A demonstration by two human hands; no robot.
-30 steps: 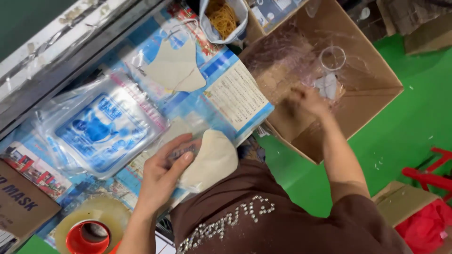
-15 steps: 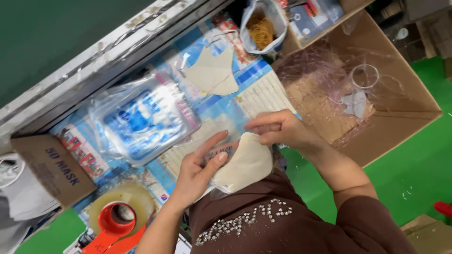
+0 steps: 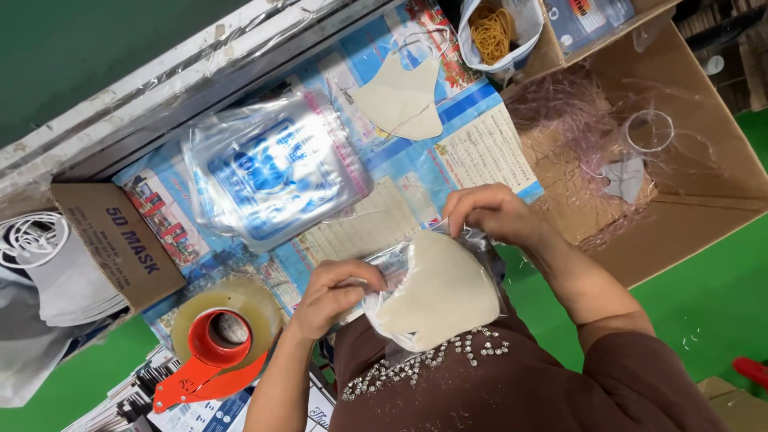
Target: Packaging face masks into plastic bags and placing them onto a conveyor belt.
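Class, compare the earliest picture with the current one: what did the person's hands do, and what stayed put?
The right hand left the open cardboard box and now pinches the clear plastic bag holding a beige cloth mask. The left hand keeps gripping it. The spare mask and tape dispenser stayed.

right hand (image 3: 494,214) — out of the cardboard box (image 3: 704,200) a second ago, now pinching the far edge of the clear bag (image 3: 436,292) | left hand (image 3: 336,292) — grips the bag's left side | beige mask (image 3: 440,296) now inside it
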